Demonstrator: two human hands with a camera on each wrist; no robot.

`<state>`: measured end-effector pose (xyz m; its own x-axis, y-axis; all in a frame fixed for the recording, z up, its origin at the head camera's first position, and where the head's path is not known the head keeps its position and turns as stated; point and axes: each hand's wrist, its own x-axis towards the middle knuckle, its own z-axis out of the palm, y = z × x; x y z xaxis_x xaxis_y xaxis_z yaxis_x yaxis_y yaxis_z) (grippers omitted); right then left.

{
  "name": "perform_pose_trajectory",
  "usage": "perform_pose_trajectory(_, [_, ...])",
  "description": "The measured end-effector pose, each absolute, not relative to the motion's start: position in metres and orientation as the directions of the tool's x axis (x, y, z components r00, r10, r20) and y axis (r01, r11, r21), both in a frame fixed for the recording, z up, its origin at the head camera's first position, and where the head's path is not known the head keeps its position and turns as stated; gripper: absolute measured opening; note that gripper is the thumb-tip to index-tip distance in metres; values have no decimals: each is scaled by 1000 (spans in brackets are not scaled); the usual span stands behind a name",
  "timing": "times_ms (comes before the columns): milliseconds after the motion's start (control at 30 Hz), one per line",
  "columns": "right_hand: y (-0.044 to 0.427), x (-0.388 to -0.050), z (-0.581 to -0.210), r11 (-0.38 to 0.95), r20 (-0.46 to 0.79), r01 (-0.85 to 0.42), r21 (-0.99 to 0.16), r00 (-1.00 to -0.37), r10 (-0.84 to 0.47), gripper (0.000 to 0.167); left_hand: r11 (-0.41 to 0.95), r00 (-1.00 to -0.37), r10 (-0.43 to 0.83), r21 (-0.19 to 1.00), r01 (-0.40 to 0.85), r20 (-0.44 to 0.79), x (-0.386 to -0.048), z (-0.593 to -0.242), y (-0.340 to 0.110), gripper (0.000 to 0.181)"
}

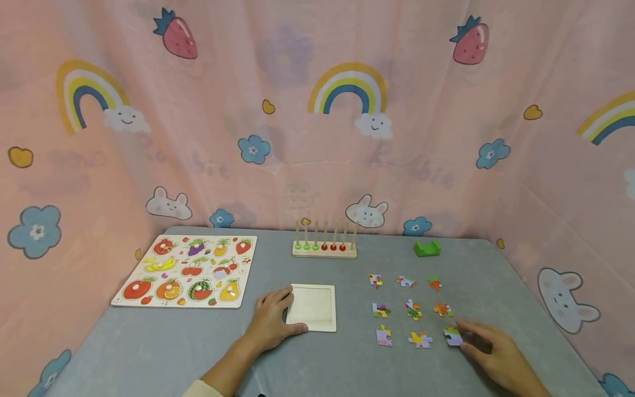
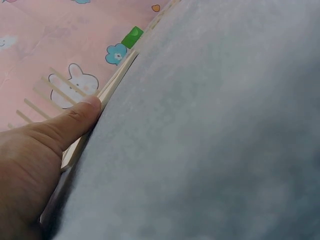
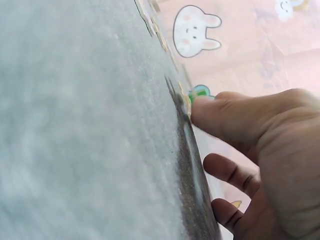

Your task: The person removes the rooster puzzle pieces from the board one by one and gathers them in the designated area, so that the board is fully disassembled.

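In the head view, my left hand (image 1: 272, 320) holds a square, shallow wooden puzzle tray (image 1: 311, 309) at its left side. The thumb lies on the near edge and the fingers are at the far left corner. The left wrist view shows the thumb (image 2: 75, 120) against the tray's rim (image 2: 120, 72). My right hand (image 1: 498, 353) has its thumb and forefinger at the right side of a green and lilac jigsaw piece (image 1: 452, 336), pinching it at the table. In the right wrist view the thumb (image 3: 220, 112) touches a thin piece edge, mostly hidden.
Several other jigsaw pieces (image 1: 414, 310) lie in rows between the tray and my right hand. Behind stand a peg counting rack (image 1: 324, 252) with green and red rings and a green block (image 1: 427, 248). A fruit knob puzzle board (image 1: 186, 270) lies at the left.
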<state>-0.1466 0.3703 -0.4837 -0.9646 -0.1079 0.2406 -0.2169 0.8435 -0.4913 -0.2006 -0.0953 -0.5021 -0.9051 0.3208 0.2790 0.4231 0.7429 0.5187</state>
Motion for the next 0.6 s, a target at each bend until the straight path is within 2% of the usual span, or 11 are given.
perform_pose_trajectory(167, [372,-149,-488,867,260,-227,-444,-959,-118,43,744,-905,321,517,423,278,-201,-502,-94,84])
perform_pose_trajectory(500, [374,-144,-494,871,267,-200,-450,-960,-82,44,738,-900,333,516,435,282,-200,-503,-93,82])
perform_pose_trajectory(600, [372,-144,-490,855,241,-184,-485,-968,-72,42,740,-897,340,509,440,281,-199,-503,-95,82])
